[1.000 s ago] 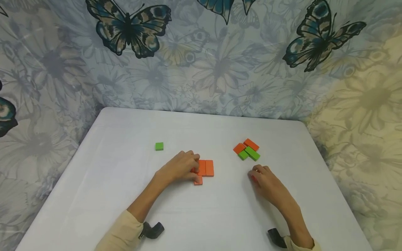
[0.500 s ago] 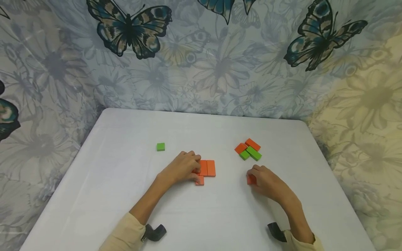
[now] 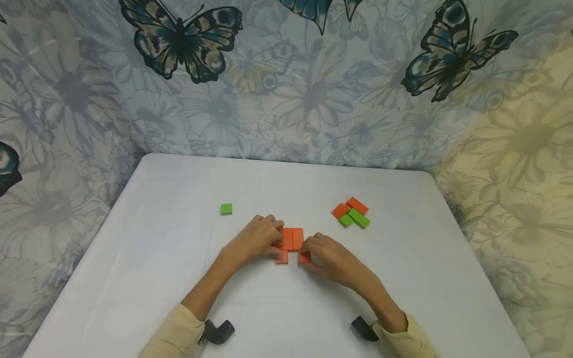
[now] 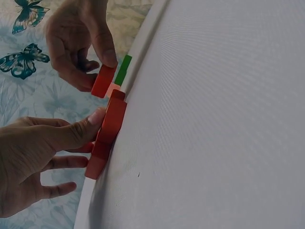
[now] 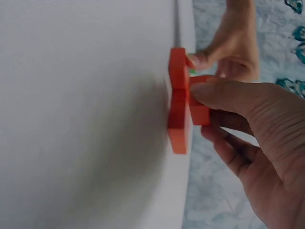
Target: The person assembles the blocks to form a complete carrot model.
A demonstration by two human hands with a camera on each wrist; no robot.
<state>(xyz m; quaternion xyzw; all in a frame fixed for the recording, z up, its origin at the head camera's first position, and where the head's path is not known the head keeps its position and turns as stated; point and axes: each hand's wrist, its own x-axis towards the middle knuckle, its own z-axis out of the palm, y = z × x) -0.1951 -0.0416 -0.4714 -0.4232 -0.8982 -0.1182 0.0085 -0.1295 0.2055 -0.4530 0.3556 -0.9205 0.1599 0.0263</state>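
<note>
Flat orange blocks point(image 3: 293, 239) lie edge to edge in a group at mid-table. My left hand point(image 3: 256, 238) rests over the group's left side, its thumb and fingers gripping the blocks' edges; part of the group is hidden under it. My right hand point(image 3: 334, 262) pinches a small orange block point(image 3: 304, 258) between thumb and fingers at the group's near right corner. In the left wrist view this pinched block point(image 4: 103, 81) looks raised above the group. From the right wrist, the held block point(image 5: 200, 113) appears just above the other orange blocks point(image 5: 177, 95).
Further back on the right, a cluster holds orange blocks point(image 3: 357, 205) and green blocks point(image 3: 359, 218). A single small green block point(image 3: 226, 209) sits at the back left. The white table point(image 3: 179, 184) ends at a butterfly-patterned cloth point(image 3: 286, 114).
My right hand has carried the small orange block leftward, from below the right cluster to the orange group. My left hand has stayed over the group.
</note>
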